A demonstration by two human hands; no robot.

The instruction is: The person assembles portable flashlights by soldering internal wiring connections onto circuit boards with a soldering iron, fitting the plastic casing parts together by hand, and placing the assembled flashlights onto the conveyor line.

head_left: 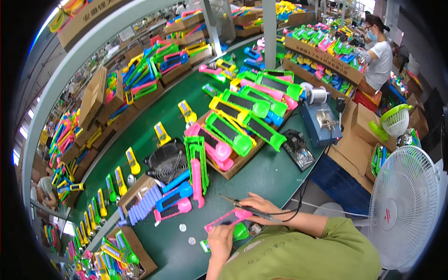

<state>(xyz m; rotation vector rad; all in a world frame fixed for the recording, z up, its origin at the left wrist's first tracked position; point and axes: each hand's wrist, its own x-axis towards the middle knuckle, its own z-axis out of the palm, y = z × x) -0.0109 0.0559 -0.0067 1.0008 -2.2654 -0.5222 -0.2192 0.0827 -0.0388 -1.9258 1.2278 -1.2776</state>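
Note:
My right hand (259, 205) grips a soldering iron (242, 206) like a pen, its tip pointing left over the green table. Under that hand lies a pink plastic casing with a dark panel (227, 219). My left hand (220, 239) rests at the near end of this pink casing and holds it down. A green plastic part (241, 231) sits just right of my left hand. Two small silver discs (183, 227) lie on the table to the left.
A cardboard tray (233, 163) of green, yellow and pink casings fills the table's middle. A small black fan (165, 161), a blue box with a solder spool (319, 122) and a white standing fan (403, 205) surround me. Another person (378, 53) works far right.

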